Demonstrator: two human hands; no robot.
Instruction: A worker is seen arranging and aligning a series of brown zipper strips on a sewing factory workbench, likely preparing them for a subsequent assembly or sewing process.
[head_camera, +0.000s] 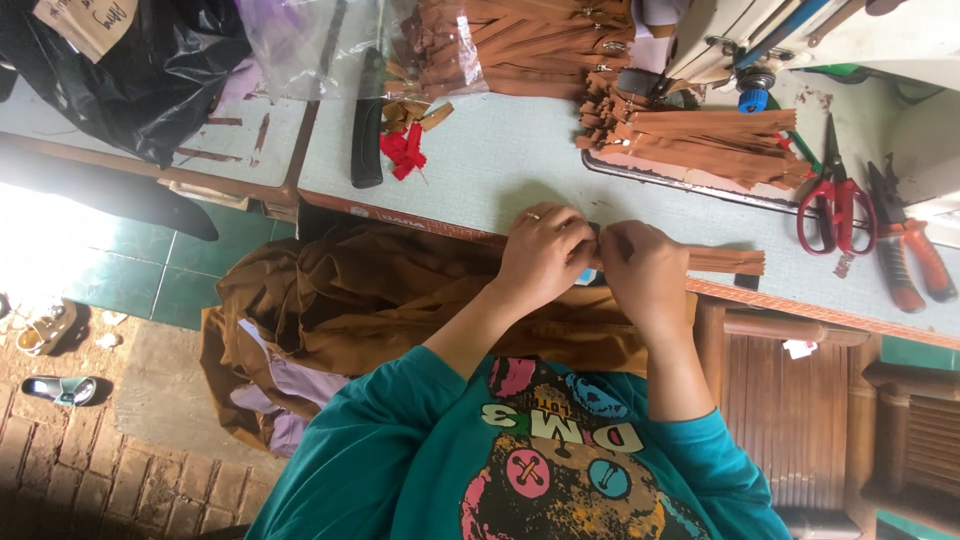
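Both hands pinch brown zipper (725, 261): left hand (545, 255), right hand (645, 270).

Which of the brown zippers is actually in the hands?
The single brown zipper at the table's near edge, pinched by both hands; the others lie piled by the sewing machine.

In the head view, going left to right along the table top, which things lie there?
Black plastic bag → black-handled knife → red fabric scraps → pile of brown zippers → red-handled scissors → orange-handled pliers.
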